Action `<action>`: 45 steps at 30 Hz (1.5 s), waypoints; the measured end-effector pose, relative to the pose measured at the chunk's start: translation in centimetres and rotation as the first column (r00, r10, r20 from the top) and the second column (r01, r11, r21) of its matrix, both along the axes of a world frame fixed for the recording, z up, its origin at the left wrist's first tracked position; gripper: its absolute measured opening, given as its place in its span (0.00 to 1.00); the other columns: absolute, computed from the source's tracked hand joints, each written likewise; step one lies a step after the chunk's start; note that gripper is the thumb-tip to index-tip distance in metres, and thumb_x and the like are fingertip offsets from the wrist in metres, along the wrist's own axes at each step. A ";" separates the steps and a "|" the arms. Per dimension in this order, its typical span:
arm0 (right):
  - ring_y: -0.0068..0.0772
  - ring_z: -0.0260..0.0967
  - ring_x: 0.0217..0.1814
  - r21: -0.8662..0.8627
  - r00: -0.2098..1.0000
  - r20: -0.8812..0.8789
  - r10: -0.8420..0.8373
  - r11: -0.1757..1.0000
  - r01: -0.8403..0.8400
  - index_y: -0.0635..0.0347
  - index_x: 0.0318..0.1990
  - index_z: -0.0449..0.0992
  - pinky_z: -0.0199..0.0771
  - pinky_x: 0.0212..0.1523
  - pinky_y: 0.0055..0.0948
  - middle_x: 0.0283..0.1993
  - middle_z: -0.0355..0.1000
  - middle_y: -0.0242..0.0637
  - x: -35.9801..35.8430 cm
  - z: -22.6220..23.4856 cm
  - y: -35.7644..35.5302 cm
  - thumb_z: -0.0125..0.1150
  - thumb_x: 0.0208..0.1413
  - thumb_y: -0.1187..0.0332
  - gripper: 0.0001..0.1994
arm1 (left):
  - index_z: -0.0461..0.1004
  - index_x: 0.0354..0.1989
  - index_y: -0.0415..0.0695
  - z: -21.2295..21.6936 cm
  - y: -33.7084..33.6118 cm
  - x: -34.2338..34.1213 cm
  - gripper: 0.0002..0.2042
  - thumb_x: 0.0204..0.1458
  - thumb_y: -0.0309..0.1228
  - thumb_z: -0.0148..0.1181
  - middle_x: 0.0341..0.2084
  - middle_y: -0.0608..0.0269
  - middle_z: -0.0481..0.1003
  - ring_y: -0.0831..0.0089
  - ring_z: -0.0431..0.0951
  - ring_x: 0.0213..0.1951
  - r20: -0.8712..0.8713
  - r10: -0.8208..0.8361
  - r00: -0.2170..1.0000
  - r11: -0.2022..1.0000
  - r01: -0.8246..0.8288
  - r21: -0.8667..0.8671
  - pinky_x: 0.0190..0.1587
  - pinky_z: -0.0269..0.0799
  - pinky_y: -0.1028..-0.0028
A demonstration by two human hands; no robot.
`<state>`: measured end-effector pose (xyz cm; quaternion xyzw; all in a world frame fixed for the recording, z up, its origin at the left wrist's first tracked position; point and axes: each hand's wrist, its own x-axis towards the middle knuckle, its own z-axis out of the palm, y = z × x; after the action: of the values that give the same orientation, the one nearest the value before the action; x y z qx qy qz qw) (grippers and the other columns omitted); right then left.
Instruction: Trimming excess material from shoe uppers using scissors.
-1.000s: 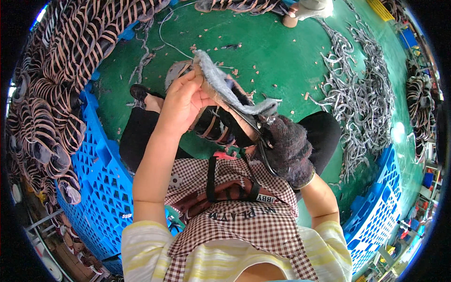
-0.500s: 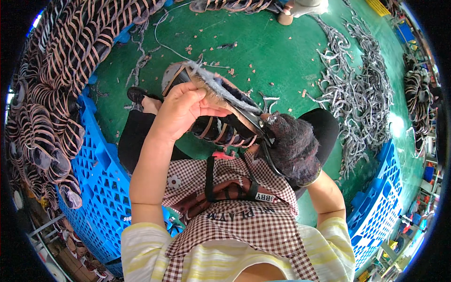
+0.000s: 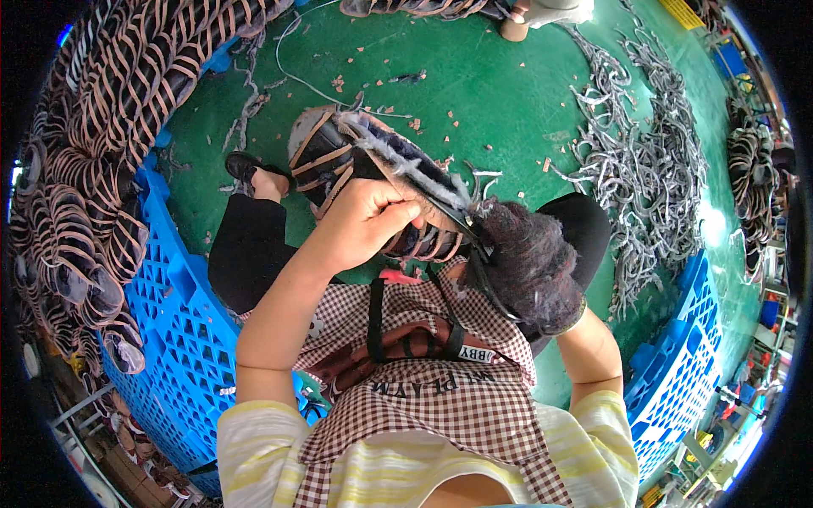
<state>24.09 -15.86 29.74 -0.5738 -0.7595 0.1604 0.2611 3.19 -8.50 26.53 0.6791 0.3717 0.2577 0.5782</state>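
My left hand (image 3: pixel 360 218) is closed, thumb and fingers pinching the tan edge of a dark shoe upper with grey fleece lining (image 3: pixel 402 157). A chain of similar dark uppers with tan bands (image 3: pixel 320 165) hangs below it, between my legs. My right hand (image 3: pixel 529 267), thickly coated in dark fluff, grips black-handled scissors (image 3: pixel 485 286). Their blades lie along the fleece edge, just right of my left fingers; the tips are hidden. Most right-hand fingers are hidden under the fluff.
Long stacks of banded uppers (image 3: pixel 110 110) fill the left side. Blue plastic pallets (image 3: pixel 182 339) stand on both sides. Grey fleece trimmings (image 3: pixel 644 161) heap up on the green floor at right, with small tan scraps scattered about. Another person's foot (image 3: pixel 514 30) shows at the top.
My left hand has slid right and down along the upper's edge, closer to the scissors, uncovering more banded uppers. My right hand has barely moved.
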 end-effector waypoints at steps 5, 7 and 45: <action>0.47 0.71 0.31 -0.158 0.999 -0.010 0.031 0.987 -0.032 0.59 0.36 0.72 0.70 0.27 0.40 0.31 0.71 0.43 0.6 -1.2 -0.4 0.63 0.37 0.56 0.20 | 0.71 0.23 0.38 0.2 -1.2 0.6 0.03 0.42 0.24 0.53 0.16 0.54 0.68 0.65 0.66 0.18 -0.184 -0.087 0.979 0.944 0.140 0.297 0.23 0.61 0.71; 0.48 0.70 0.29 -0.126 0.999 0.031 0.045 0.991 -0.040 0.59 0.36 0.72 0.69 0.27 0.39 0.29 0.70 0.43 0.5 -0.7 -0.6 0.65 0.36 0.56 0.21 | 0.72 0.24 0.38 -1.0 -2.4 1.8 0.03 0.41 0.23 0.54 0.21 0.52 0.70 0.61 0.69 0.23 -0.096 -0.014 0.995 0.829 0.065 0.555 0.28 0.65 0.70; 0.48 0.65 0.29 -0.092 0.981 0.052 0.186 0.979 -0.181 0.56 0.41 0.71 0.63 0.27 0.40 0.28 0.66 0.42 4.8 -1.4 -3.9 0.66 0.33 0.57 0.25 | 0.63 0.50 0.42 -3.9 -1.0 -3.9 0.14 0.58 0.35 0.42 0.42 0.58 0.72 0.66 0.74 0.43 0.514 0.605 0.609 0.744 -0.203 -0.636 0.45 0.73 0.62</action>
<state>28.89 -19.76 28.33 -0.5166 -0.8090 0.1995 0.1969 -0.73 -9.46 22.61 0.2417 0.3311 0.5111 0.7555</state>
